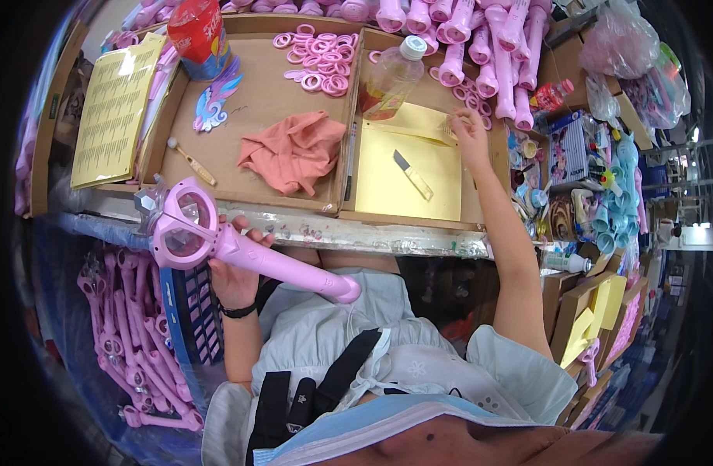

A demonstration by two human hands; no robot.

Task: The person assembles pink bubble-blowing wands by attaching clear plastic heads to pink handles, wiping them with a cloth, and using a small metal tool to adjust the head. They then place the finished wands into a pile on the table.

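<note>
Beyond my left hand point(234, 284) spreads an open cardboard tray point(267, 101). The pink wand point(275, 268) sits in that hand, my fingers wrapped below its head. Yellow paper point(380, 182) lies left of my right hand point(470, 138), whose fingers curl; I can't tell if they pinch anything. Nearer me than them lies a cutter knife point(413, 175); just beyond, small pink rings point(471, 98).

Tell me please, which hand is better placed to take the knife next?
Probably the right hand: it's by the upper right corner of the yellow sheets, near the knife, though its grip is unclear. The left hand holds the pink wand, farther away.
</note>
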